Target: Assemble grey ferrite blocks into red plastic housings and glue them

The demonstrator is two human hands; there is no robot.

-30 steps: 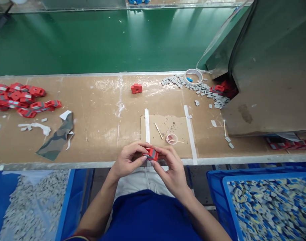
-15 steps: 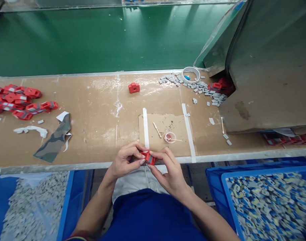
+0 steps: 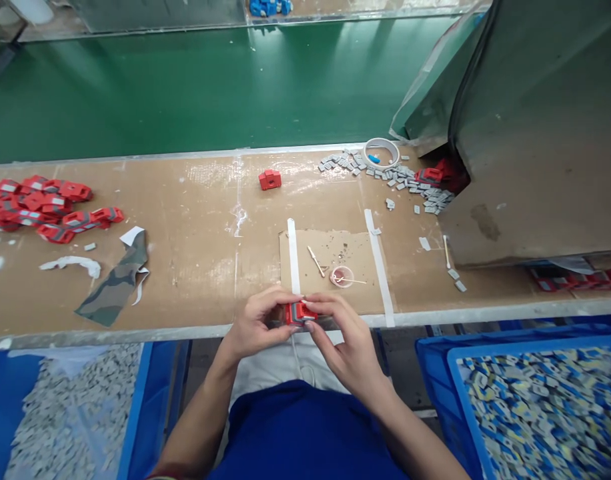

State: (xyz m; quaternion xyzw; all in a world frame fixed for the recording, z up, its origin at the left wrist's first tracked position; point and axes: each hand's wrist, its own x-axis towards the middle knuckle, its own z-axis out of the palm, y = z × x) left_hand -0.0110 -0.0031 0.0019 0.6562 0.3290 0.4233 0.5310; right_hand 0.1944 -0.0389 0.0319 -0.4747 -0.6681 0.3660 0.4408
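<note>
Between my two hands is a small red plastic toy part with a grey band (image 3: 299, 313), held just over the table's front edge. My left hand (image 3: 260, 321) pinches its left end between thumb and fingers. On its right end, the thumb and fingers of my right hand (image 3: 343, 337) are closed. Just beyond lies a taped-down cardboard sheet (image 3: 318, 293) with a small round dish (image 3: 342, 277), a stick resting in it, and a white swab (image 3: 316, 261). A single red part (image 3: 270, 179) stands farther back on the table.
Several red parts (image 3: 45, 202) are heaped at the left, near a camouflage strip (image 3: 113, 287). Small grey pieces (image 3: 398, 177) and a tape roll (image 3: 381, 141) lie at the right, beside a large box (image 3: 535, 153). Blue bins (image 3: 453, 393) stand below; a green belt (image 3: 195, 87) runs behind.
The red part has been turned in my fingers and now lies more level, with both hands still on it. The whole view has shifted slightly, showing blue parts at the far top.
</note>
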